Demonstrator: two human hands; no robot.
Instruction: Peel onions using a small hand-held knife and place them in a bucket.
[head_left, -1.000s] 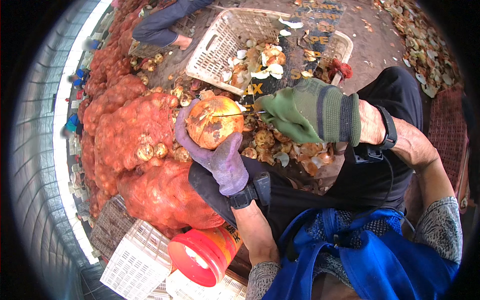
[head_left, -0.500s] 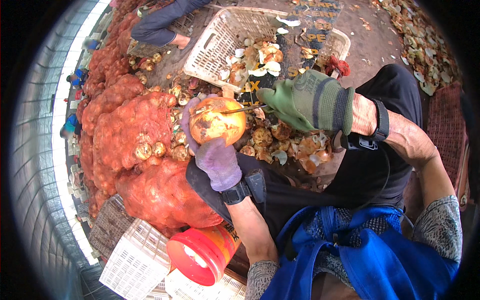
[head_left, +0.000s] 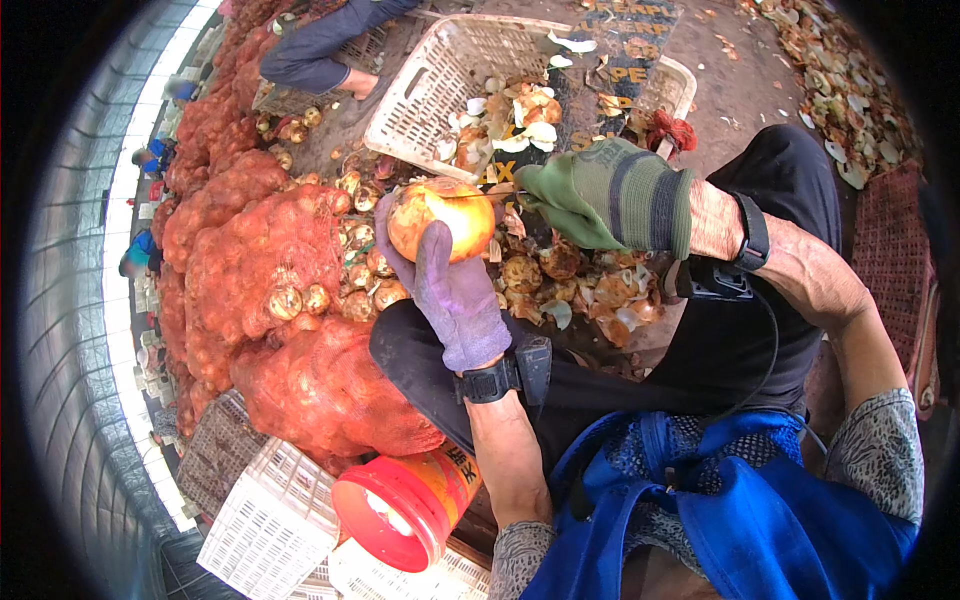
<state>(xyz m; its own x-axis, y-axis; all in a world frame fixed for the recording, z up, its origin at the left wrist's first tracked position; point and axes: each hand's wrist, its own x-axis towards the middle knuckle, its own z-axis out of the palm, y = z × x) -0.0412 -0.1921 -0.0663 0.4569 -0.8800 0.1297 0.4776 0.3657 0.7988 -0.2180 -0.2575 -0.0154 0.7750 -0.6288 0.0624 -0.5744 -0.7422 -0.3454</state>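
A large, partly peeled onion [head_left: 465, 225] rests in my left hand [head_left: 455, 305], which wears a purple glove. The thumb presses on its near side and the fingers curve round its left. Brown skin still covers the onion's left side, while its right side shows pale and shiny. In a green glove with dark bands, my right hand [head_left: 612, 200] is closed on a knife [head_left: 487, 194]. The thin blade lies against the onion's top right; the handle is hidden in the fist. Unpeeled onions [head_left: 522, 273] and loose skins [head_left: 615, 310] lie below my right hand.
A pale plastic crate [head_left: 400, 112] with onion peelings stands ahead, a dark printed sheet [head_left: 620, 75] across it. Red mesh sacks of onions [head_left: 265, 245] pile up at left. Near them are a red bucket [head_left: 385, 510] and white crates [head_left: 270, 510]. Another person's leg [head_left: 320, 50] shows at far left.
The onion has turned in my left hand, showing more bare surface, and the left thumb has moved up onto it. My right hand has shifted slightly left with the knife.
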